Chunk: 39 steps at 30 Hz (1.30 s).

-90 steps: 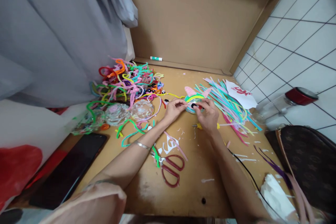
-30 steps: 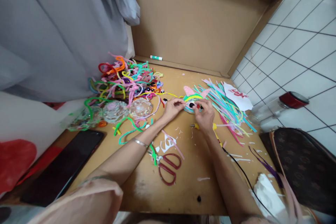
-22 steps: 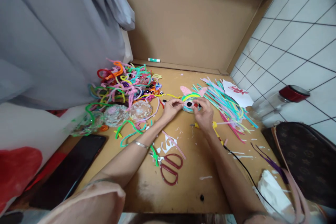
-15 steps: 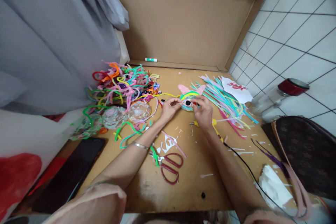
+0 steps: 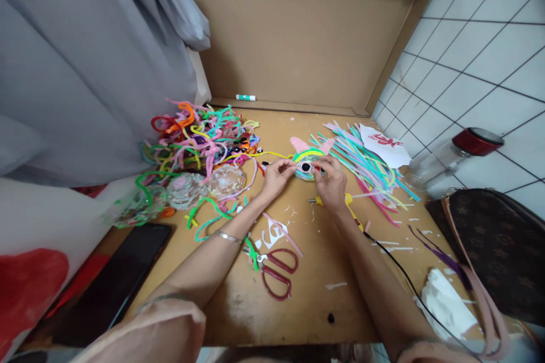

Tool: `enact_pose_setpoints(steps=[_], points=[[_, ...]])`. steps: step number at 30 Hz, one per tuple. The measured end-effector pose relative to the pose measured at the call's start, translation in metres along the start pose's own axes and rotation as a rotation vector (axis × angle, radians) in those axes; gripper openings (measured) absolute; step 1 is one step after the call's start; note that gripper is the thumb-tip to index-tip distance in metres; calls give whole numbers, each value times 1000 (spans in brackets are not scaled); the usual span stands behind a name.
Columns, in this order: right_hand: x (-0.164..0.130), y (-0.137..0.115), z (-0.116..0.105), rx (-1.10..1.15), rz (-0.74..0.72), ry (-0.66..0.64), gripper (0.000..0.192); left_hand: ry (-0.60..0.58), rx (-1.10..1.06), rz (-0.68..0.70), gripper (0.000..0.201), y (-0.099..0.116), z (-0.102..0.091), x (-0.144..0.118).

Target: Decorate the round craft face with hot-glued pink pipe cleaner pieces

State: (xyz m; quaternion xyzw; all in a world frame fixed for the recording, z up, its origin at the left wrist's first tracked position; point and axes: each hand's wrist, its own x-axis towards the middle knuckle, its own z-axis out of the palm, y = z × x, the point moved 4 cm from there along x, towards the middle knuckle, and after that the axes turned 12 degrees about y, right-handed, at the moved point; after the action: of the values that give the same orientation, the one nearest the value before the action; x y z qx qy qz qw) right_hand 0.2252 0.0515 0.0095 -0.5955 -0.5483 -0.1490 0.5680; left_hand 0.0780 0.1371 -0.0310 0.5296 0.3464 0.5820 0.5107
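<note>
A small round craft face (image 5: 307, 163) made of coiled pipe cleaners, with pink ears and a googly eye, lies on the brown cardboard table (image 5: 306, 289). My left hand (image 5: 276, 174) pinches its left edge. My right hand (image 5: 333, 181) presses fingertips on its right side, next to the eye. A yellow tool (image 5: 338, 202) with a black cord lies under my right wrist.
A tangle of coloured pipe cleaners (image 5: 200, 133) and clear round shells (image 5: 225, 180) lie to the left. Straight pipe cleaners (image 5: 370, 167) fan out on the right. Red scissors (image 5: 276, 272), a black phone (image 5: 110, 283), a red-lidded jar (image 5: 455, 159), a brown bag (image 5: 498, 249) and a glue stick (image 5: 246, 97) are around.
Both hands stay on the craft face. My right fingers have shifted slightly over its right side; the googly eye now shows more clearly. The camera view drifted a little.
</note>
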Motion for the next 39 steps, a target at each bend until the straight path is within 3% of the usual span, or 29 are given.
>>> enact_pose_setpoints(steps=[13, 24, 39], points=[[1, -2, -1, 13, 29, -25, 18, 46, -88, -71, 37, -7, 2, 3], [4, -5, -3, 4, -10, -10, 16, 18, -75, -39, 24, -9, 3, 4], [4, 0, -2, 56, 54, -22, 16, -7, -76, -70, 32, -12, 2, 6]])
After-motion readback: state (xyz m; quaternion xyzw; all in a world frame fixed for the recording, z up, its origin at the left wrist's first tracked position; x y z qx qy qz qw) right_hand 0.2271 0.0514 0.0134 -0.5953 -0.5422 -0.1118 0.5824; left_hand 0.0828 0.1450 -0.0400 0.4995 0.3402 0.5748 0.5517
